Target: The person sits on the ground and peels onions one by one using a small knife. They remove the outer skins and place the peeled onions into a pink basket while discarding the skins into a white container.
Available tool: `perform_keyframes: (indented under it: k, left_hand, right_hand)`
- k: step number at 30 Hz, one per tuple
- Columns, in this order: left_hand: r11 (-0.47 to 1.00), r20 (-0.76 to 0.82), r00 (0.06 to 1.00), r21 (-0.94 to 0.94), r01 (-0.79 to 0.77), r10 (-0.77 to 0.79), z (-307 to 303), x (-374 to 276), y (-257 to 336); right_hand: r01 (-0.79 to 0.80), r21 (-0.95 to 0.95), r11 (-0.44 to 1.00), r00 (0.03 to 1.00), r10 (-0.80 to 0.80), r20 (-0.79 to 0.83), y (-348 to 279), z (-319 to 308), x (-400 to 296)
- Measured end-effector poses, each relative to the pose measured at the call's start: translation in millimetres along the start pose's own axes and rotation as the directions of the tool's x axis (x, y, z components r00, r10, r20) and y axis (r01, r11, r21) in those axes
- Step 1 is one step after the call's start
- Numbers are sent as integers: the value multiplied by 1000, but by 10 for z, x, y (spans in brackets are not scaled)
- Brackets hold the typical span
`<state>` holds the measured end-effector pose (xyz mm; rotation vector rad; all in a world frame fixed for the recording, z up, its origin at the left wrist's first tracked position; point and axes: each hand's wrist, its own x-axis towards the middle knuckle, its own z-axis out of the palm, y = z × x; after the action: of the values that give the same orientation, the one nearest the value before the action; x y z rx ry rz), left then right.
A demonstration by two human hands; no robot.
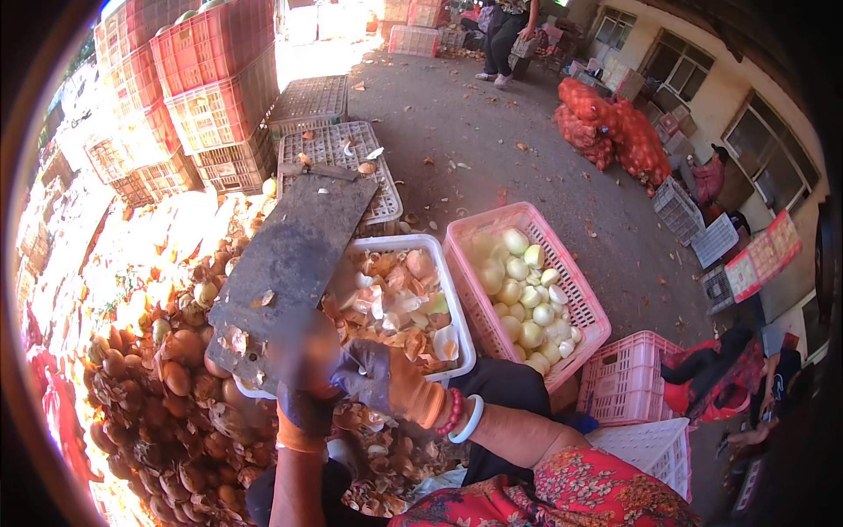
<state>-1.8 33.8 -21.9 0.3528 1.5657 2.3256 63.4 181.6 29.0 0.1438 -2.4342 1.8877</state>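
Observation:
Both my hands wear dark-coated gloves with orange cuffs. My left hand (306, 402) is closed around a blurred round thing that looks like an onion (306, 346), by the near end of a dark board (296, 244). Against it, my right hand (372, 375) is closed on a small knife (356, 361), of which only a little metal shows. The board lies slanted over a white bin (454, 290) full of onion skins and a piled heap of unpeeled onions (178, 375). Right of the bin, a pink crate (454, 230) holds peeled onions (527, 296).
Stacked crates (211, 85) stand at the upper left, an upturned crate (382, 145) beyond the board. Red mesh sacks of onions (612, 132) lie farther off. More crates (632, 375) are at the right. Several people sit or stand around; one person (507, 39) stands at the top.

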Motion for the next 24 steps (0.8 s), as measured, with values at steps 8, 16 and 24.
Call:
perform_keyframes:
  k: [8,16,24]
  left_hand:
    - [993,7,994,-60,106,-106,-280,137,295]
    - [854,-19,918,-373,361,-397,-173,109,276]
    - [960,120,975,-184,209,-190,-172,21,215]
  right_hand:
    - [-233,354,906,941,118,316,36,-173,-210]
    - [-436,126,891,893,410,188,-170,-318,-186]
    - [-498,136,856,856,461,234,-99,-270,-199]
